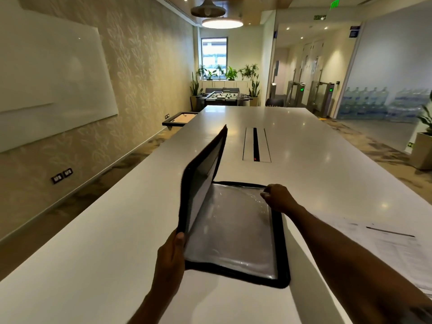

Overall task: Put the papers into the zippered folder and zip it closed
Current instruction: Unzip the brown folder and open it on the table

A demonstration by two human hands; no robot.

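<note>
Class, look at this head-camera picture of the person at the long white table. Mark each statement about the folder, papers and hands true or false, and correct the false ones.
1. The black zippered folder lies open on the long white table. True.
2. The left hand holds the raised cover. True.
3. The printed white papers are inside the folder. False: they lie on the table, to its right.
4. The right hand rests on the papers. False: it is at the folder's far right corner.
5. The folder is zipped shut. False: it is open.
</note>
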